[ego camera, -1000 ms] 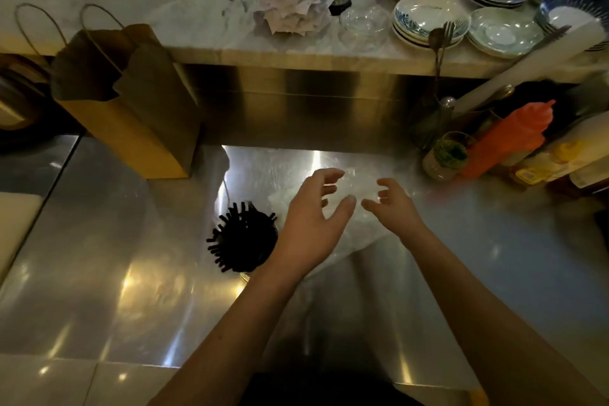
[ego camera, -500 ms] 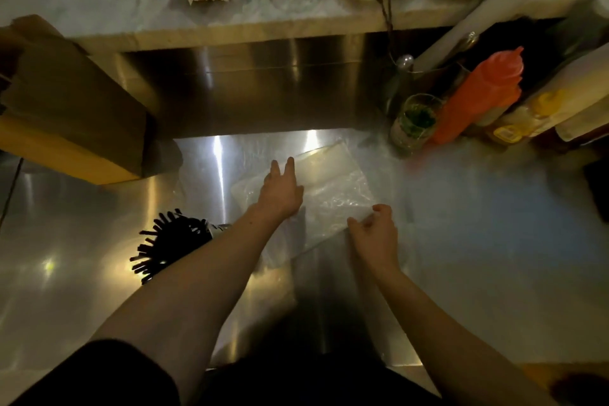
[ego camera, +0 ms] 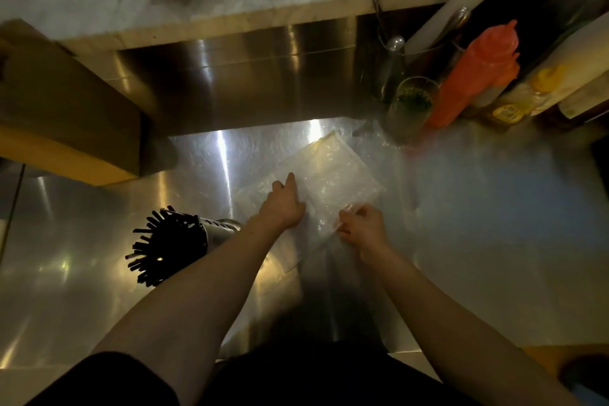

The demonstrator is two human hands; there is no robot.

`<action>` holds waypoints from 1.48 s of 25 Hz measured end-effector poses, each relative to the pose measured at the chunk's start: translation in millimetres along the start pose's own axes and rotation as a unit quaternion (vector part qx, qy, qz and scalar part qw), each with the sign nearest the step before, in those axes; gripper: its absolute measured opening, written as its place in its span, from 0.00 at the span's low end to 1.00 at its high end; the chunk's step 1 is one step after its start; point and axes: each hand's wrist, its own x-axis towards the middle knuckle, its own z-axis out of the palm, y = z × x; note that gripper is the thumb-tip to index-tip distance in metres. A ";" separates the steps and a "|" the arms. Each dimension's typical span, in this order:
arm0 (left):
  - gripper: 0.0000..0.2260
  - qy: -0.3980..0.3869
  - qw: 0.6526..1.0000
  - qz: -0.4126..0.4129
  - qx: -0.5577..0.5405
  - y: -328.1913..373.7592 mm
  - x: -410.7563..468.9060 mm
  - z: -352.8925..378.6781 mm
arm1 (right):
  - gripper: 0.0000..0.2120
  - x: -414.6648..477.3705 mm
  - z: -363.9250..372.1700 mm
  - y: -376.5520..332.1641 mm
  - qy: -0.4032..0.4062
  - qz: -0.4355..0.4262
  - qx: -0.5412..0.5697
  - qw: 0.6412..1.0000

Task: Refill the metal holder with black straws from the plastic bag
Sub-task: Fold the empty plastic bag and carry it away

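Note:
A clear plastic bag (ego camera: 333,175) lies flat and looks empty on the steel counter (ego camera: 478,224). My left hand (ego camera: 282,206) rests palm down on the bag's left part, fingers pointing away from me. My right hand (ego camera: 362,224) pinches the bag's near right edge between its fingers. The metal holder (ego camera: 220,231) stands at the left of my left forearm, packed with black straws (ego camera: 164,247) that fan out of its top.
A brown paper bag (ego camera: 66,115) stands at the left. A glass with green contents (ego camera: 412,105), an orange squeeze bottle (ego camera: 478,76) and other bottles crowd the right back. A raised marble shelf (ego camera: 230,3) behind carries plates, a glass bowl and crumpled paper.
Both hands came down from above the bag onto it. The left hand pressed flat on it and the right hand closed on its near edge. The view tilted further down.

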 end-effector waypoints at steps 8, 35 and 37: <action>0.38 0.064 0.975 0.018 -0.214 1.3 -22.7 -18.6 | 0.10 -45.3 -31.0 -77.7 -0.171 -0.165 -0.028 0.971; 0.12 0.015 0.795 0.310 -0.521 -75.4 -214.5 -179.1 | 0.17 -219.8 0.4 -140.2 -0.329 -0.305 -0.088 0.889; 0.13 0.004 0.796 0.321 -0.513 -96.9 -225.2 -186.3 | 0.16 -234.4 9.3 -142.0 -0.337 -0.306 -0.094 0.885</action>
